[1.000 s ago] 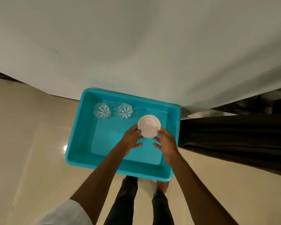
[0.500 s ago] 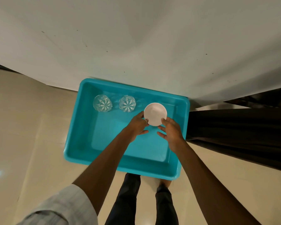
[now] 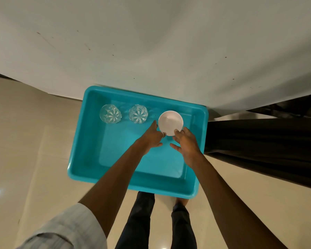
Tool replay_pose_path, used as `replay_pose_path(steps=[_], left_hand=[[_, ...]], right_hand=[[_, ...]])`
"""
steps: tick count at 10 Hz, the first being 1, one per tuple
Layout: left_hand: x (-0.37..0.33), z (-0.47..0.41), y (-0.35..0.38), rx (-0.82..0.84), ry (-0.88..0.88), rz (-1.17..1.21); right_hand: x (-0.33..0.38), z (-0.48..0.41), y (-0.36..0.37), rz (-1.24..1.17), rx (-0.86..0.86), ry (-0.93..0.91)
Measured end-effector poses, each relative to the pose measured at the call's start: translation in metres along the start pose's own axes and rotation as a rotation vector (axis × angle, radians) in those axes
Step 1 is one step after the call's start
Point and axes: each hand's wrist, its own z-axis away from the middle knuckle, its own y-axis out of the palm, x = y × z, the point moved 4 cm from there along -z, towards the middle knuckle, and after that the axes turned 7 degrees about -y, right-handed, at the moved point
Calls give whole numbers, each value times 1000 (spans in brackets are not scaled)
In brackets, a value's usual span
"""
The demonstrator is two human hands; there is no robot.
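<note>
A small white bowl (image 3: 170, 122) sits in the far right part of a teal plastic tub (image 3: 75, 169) on the floor. It stands in a row with two cut-glass tumblers (image 3: 109, 113) (image 3: 138, 114) to its left. My left hand (image 3: 151, 137) reaches into the tub, and its straight index finger touches the bowl's left side. My right hand (image 3: 186, 142) is at the bowl's near right edge, with one fingertip on the rim and the other fingers loosely spread. Neither hand wraps around the bowl.
A white cloth-covered table (image 3: 151, 51) overhangs the tub's far edge. Dark fabric (image 3: 258, 144) lies right of the tub. My legs and feet (image 3: 156, 221) stand just behind the tub's near rim, on a glossy beige tile floor (image 3: 25, 141).
Both hands carried the bowl away from me to the tub's far right, beside the tumblers. Their fingers have loosened from around it.
</note>
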Motion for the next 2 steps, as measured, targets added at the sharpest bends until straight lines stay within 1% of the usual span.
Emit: replay_pose_path(steps=[1, 2], left_hand=[[9, -1, -4, -78, -44, 4], [22, 4, -9, -157, -89, -160]], right_hand=[[-7, 5, -5, -27, -41, 38], [-13, 17, -10, -24, -57, 67]])
